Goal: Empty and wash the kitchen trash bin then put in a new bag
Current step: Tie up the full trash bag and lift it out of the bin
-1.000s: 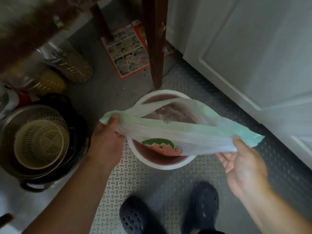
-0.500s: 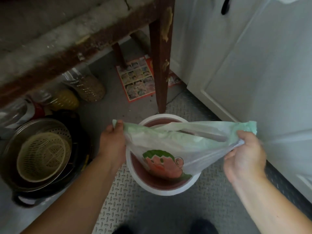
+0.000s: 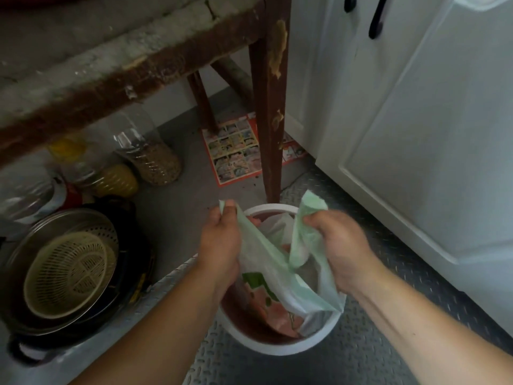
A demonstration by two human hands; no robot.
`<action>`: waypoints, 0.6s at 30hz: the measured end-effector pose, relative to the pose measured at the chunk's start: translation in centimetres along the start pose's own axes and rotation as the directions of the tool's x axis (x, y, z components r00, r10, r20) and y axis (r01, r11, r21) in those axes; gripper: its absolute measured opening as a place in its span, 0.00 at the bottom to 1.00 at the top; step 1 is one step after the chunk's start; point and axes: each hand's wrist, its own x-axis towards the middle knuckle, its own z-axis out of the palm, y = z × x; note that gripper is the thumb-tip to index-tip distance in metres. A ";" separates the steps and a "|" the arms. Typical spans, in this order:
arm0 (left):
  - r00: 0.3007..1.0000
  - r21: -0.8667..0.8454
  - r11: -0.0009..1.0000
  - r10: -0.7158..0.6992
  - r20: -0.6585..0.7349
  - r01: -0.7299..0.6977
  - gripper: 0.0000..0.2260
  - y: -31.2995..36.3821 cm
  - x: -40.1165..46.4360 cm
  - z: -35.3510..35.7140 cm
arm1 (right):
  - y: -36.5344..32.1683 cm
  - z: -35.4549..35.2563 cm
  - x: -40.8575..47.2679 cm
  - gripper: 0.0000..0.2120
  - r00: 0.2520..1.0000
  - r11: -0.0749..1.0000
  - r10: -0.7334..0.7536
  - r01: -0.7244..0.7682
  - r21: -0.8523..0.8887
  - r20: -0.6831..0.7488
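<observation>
**Both hands gather the bag handles over the trash bin**

The white-rimmed trash bin (image 3: 280, 348) stands on the diamond-plate floor mat (image 3: 369, 354) in the lower centre of the frame, its inside a dark reddish colour. A pale green plastic bag (image 3: 266, 262) sits in its mouth, printed with a green and pink picture on the side nearer the camera; the bag body hangs down inside the bin while its two handle ends are lifted above the rim.

The left hand (image 3: 222, 243) has its grip clenched around the left handle end, a tuft of green plastic poking up past the thumb. The right hand (image 3: 338, 245) grasps the right handle end in the same way, fingers curled round the bunched plastic, whose tip stands up above the knuckles. The two hands are near each other above the bin, with a fold of bag between them.

Just behind the bin rises a worn brown wooden table leg (image 3: 270, 107). A printed leaflet (image 3: 236, 151) lies on the floor behind the leg. At the lower left, a cream plastic colander (image 3: 69, 273) rests inside a metal bowl (image 3: 39, 237). A clear jar of grains (image 3: 150, 157) stands left of centre. White cabinet doors (image 3: 416, 134) fill the right side.
</observation>
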 end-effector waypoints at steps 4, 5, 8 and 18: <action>0.991 0.238 0.963 0.117 0.063 -0.129 0.14 -1.7 -0.6 1.0 | 2.7 1.2 0.7 0.10 0.996 0.998 0.034 -0.030 -0.049 0.080; 0.988 0.299 0.941 0.141 0.069 -0.155 0.13 -2.2 -0.7 1.1 | 3.0 1.3 0.8 0.10 0.995 0.999 0.044 -0.042 -0.031 0.089; 0.981 0.404 0.894 0.173 0.093 -0.195 0.11 -3.4 -0.9 1.3 | 3.5 1.3 0.9 0.13 0.994 0.999 0.042 -0.045 0.030 0.098; 0.945 0.587 0.743 0.207 0.255 -0.321 0.14 -6.2 -1.3 0.4 | 2.5 0.8 0.7 0.15 0.975 0.885 0.192 -0.221 0.411 0.111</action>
